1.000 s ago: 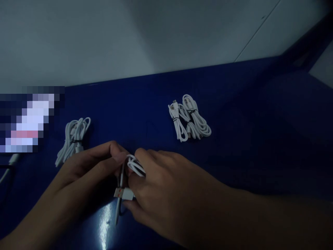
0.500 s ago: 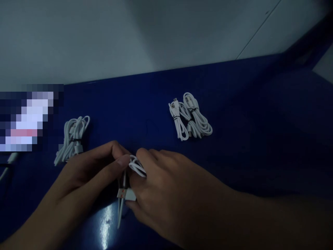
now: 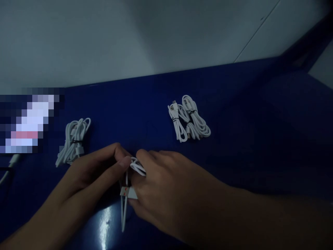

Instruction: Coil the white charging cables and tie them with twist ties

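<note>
Currently held cable: in the one head view, a white cable (image 3: 137,168) sits at lower centre of the frame, folded into small loops between two bare hands above a blue table (image 3: 130,104).
Right hand: the right hand (image 3: 163,184), from the lower right, is curled around the loops, grasping them; its fingers hide most of the coil.
Left hand: the left hand (image 3: 78,184), from the lower left, has its thumb tip at the loops' left end; whether it pinches the cable or only rests against it cannot be told.
Plug and hanging strand: a USB plug (image 3: 128,192) pokes out leftward below the right knuckles, and a long narrow loop (image 3: 123,227) hangs behind it.
Risk to the coil: the loops could spring apart if the right fingers slackened, since no band shows around them.
Risk of snagging: the hanging loop could catch on the plug, as they cross.
Neighbouring bundles: one tied bundle (image 3: 74,139) lies left of centre, close to the left hand, which might nudge it; a tied cluster (image 3: 196,121) lies right of centre, well apart.
Light: dimness could hide a poor fold.
</note>
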Motion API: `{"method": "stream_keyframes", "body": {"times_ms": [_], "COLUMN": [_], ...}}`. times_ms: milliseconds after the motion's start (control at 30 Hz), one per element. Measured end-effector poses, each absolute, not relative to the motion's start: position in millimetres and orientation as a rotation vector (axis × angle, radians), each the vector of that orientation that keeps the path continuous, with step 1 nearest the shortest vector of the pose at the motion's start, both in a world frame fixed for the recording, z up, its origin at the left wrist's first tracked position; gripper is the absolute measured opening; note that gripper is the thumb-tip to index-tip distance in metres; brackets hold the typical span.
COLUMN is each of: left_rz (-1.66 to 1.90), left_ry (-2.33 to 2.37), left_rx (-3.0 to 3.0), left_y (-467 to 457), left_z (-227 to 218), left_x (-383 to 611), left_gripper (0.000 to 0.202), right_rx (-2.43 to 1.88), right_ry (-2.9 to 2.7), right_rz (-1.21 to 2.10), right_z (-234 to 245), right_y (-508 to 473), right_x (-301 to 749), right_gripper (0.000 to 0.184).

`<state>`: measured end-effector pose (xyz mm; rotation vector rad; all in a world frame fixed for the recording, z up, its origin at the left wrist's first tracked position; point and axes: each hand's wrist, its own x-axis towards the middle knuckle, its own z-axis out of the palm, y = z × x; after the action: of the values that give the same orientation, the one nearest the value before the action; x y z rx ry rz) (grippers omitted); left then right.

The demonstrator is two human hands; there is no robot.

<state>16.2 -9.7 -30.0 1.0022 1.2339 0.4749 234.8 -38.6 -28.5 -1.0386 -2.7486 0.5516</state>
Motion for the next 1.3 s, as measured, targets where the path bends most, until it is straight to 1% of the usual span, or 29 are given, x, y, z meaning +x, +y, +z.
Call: {"method": "stream_keyframes", "body": {"times_ms": [67,133,300,533,767,867,1133,1300], "left_rz": [0.409,0.392,0.459,0.548,0.525,0.54,0.626,0.573], "left_ry": [1.238,1.225,1.217,1.153,1.137,1.086,1.042,1.033], "left_rx": [1.119,1.141,1.123,1.169,1.02,0.955,0.771,0.804], "left_y": [-8.9,-8.8,-7.7,-1.8,-4.6,-2.1,-1.1,0.0], "left_z": [-28.3,-26.6,-24.2,-28.9,-32.7,-34.3,-36.0,-31.6], "left_x": [19.2,20.2,18.4,17.2,9.4,9.8,19.7,20.8], "left_gripper": [0.026,0.03,0.026,0.026,0.019,0.019,0.008,0.018], "right_rx": [-1.039,-1.045,-1.06,-1.083,-1.08,-1.086,-1.083,-1.055], "right_ry": [-2.738,-2.737,-2.664,-2.56,-2.434,-2.401,-2.369,-2.336], "right_rz": [0.547,0.557,0.548,0.498,0.477,0.473,0.496,0.508], "right_z": [-28.8,-28.6,-27.8,-29.5,-30.8,-30.1,-28.1,-29.5], "right_y": [-38.4,-37.4,-34.5,-34.8,-35.3,-34.5,-32.3,-32.3], "right_x": [234.7,234.2,232.6,230.9,228.5,228.3,230.3,229.6], "right_gripper": [0.022,0.023,0.016,0.016,0.027,0.027,0.029,0.028]}}
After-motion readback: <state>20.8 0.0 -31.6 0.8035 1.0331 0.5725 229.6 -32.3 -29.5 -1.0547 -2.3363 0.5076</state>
